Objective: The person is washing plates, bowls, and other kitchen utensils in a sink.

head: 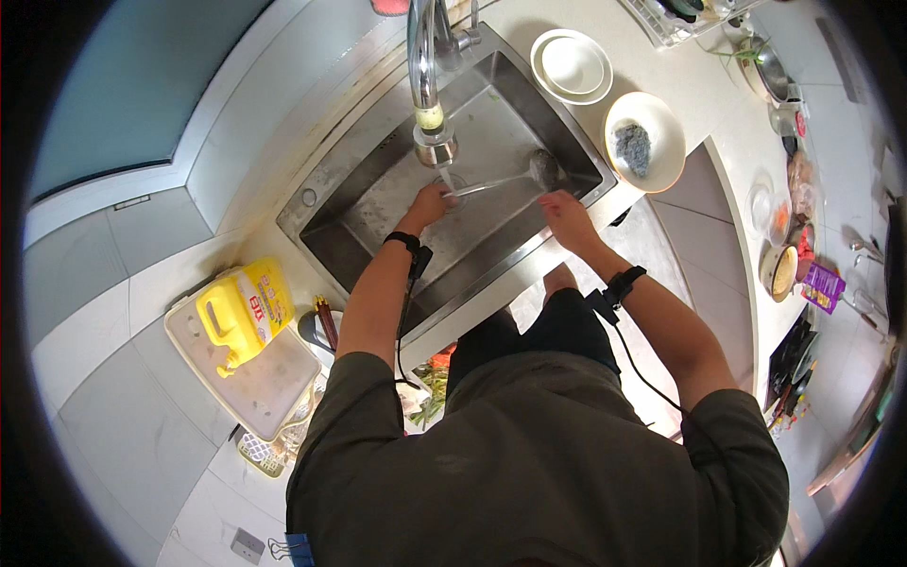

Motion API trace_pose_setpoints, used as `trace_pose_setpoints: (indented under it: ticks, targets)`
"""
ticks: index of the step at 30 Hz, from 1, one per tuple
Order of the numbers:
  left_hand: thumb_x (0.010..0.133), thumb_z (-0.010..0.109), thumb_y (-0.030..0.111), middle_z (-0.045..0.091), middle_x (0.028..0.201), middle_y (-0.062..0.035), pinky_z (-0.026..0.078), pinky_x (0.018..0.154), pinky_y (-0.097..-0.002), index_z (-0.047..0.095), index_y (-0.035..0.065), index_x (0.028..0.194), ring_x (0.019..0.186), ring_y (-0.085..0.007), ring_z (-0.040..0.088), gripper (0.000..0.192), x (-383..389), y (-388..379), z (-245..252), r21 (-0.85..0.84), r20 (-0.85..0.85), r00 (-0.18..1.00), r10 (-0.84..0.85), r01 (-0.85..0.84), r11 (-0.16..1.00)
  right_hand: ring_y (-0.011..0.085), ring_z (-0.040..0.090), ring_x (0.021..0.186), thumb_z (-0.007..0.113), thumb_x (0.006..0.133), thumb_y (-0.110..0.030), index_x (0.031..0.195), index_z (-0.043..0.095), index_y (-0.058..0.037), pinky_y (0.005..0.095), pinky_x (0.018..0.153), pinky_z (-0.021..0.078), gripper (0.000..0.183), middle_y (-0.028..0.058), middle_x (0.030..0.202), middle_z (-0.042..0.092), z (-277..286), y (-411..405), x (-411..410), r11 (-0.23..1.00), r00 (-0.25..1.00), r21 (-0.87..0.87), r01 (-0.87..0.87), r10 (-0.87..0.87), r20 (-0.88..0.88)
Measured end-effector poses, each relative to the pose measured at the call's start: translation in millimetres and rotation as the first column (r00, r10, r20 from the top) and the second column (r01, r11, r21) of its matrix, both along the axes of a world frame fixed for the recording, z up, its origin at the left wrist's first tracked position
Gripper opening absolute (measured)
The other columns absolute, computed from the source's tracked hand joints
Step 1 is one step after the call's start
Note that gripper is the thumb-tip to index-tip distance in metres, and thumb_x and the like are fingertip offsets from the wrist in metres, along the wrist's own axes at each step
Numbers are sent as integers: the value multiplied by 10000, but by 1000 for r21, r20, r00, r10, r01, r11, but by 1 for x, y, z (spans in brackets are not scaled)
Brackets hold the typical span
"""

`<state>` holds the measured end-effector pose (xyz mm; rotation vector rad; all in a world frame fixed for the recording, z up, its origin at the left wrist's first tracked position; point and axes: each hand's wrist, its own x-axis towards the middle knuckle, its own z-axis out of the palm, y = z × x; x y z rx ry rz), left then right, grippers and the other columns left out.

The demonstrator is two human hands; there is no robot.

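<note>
My left hand (429,205) grips the end of a metal ladle's handle inside the stainless steel sink (397,227). Above that hand, water runs from the chrome faucet (436,145) onto or close by the handle. The ladle (496,183) points to the right, its dark, rounded bowl near the sink's right wall. Just below the bowl, over the front right rim, is my right hand (570,223), fingers loosely bent, with nothing visible in it. Right of the sink, a white bowl (665,135) with an orange rim holds a grey steel-wool scourer (633,147).
Nested white bowls (572,65) stand beside the sink's back right corner. A dish rack (666,21) is farther back. On the left, a yellow detergent jug (248,312) lies on a pale lidded box (262,397). Food containers and a purple packet (823,287) line the right counter.
</note>
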<state>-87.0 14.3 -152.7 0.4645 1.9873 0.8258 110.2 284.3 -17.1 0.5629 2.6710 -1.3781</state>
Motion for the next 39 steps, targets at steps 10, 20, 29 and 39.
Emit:
trace_pose_setpoints:
  ticks: [10,20,29,39]
  targets:
    - [968,507,-23,614,956,-78,533,892,-240,560,-110,1248,957,-188,645,298,16,34,111,342,634,690,351,-656,673,286,687,912,598,925,-163,1084,684,-35,357,817,538,222,153,987,707,35,-9,12,1000,1000,-3,-19,19,21]
    - [971,524,30,626,968,-100,577,850,-283,618,-87,1159,860,-181,654,241,42,13,190,385,454,726,517,-683,621,410,638,939,553,930,-270,1027,691,-51,461,810,514,276,221,981,681,72,-40,-43,967,972,100,-233,235,-10]
    - [929,593,43,685,953,-121,589,783,-305,672,-72,1039,812,-196,678,178,13,33,240,397,261,751,606,-656,641,416,637,952,635,808,-155,1114,652,-45,482,838,511,325,230,989,680,68,-74,-138,919,871,223,-326,384,-306]
    - [889,637,22,677,1078,-160,553,917,-361,602,-67,1127,962,-250,670,257,-1,40,231,393,681,561,472,-823,410,398,621,916,655,831,-141,1049,701,-121,470,836,514,224,163,945,707,73,-61,-146,811,842,445,-380,502,-195]
